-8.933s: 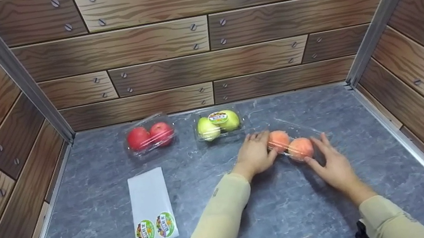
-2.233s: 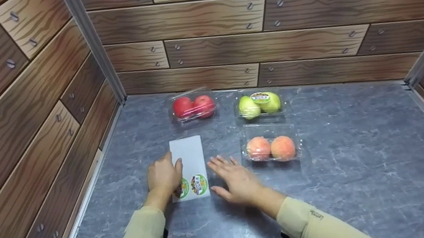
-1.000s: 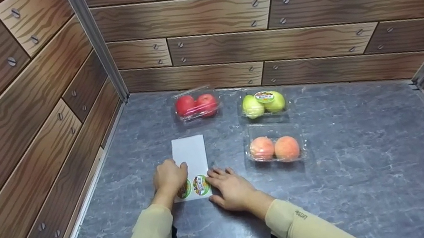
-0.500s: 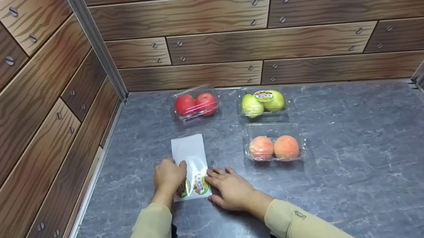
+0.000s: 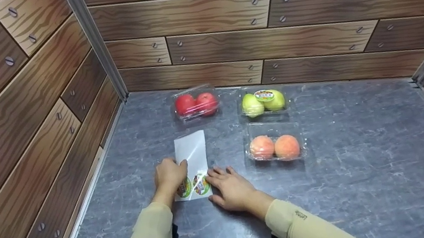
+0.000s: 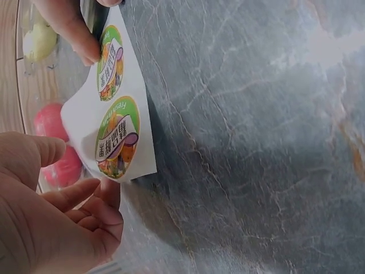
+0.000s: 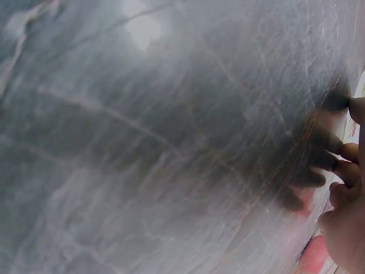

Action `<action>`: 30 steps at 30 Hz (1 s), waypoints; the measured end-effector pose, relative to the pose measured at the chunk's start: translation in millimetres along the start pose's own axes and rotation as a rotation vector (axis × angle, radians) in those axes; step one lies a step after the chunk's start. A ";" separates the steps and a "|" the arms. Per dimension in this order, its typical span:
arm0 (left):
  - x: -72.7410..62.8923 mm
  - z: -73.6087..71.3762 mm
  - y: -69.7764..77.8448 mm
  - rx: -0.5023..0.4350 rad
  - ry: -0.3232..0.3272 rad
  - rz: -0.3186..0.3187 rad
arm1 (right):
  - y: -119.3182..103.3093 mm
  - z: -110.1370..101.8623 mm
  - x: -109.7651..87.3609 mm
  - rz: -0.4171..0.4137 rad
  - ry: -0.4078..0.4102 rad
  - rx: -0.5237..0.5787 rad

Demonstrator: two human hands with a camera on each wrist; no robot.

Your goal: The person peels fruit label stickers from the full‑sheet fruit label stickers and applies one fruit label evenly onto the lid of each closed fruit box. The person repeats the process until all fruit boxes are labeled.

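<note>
A white sticker sheet [image 5: 191, 147] with two round fruit labels [image 5: 201, 184] lies on the grey table, its far part bent with a diagonal crease. My left hand [image 5: 169, 175] holds the sheet's left edge with curled fingers; in the left wrist view a fingertip [image 6: 110, 191] sits right at the edge beside the nearer label [image 6: 118, 137]. On the other side my right hand [image 5: 231, 188] rests on the table with spread fingers, their tips on the right edge by the second label. In the right wrist view the right fingers [image 7: 345, 171] are partly cut off.
A clear box with two peaches [image 5: 287, 147] stands to the right of the sheet. Behind it is a box of green fruit [image 5: 253, 105] bearing a label [image 5: 264, 95], and a box of red fruit [image 5: 185, 105] stands farther left. Wood-patterned walls [image 5: 201, 45] enclose the table.
Both hands have gone from the peach box to the sticker sheet, and that box now stands before the green fruit. Just now the sheet's far part has shifted and creased.
</note>
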State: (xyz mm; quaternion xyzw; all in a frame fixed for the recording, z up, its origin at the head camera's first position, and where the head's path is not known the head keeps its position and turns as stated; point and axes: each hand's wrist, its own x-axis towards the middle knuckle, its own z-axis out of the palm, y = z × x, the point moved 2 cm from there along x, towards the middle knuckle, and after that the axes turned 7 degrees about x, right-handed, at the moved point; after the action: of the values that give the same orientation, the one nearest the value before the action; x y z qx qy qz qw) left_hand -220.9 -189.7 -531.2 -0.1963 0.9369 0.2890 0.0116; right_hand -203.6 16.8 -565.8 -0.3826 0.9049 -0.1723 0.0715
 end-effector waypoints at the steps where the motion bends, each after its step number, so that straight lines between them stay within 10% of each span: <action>1: 0.2 -0.3 0.5 -0.005 -0.001 0.001 | 0.1 -0.6 0.0 0.000 0.001 -0.003; 30: 1.6 0.6 8.0 -0.449 -0.129 -0.022 | -0.5 0.2 -1.5 0.014 -0.010 0.009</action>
State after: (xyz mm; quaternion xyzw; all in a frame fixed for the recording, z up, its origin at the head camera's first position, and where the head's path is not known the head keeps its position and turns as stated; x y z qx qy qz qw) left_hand -225.4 -183.8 -527.7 -0.1854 0.8442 0.5020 0.0305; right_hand -202.2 17.5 -565.8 -0.3766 0.9064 -0.1741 0.0789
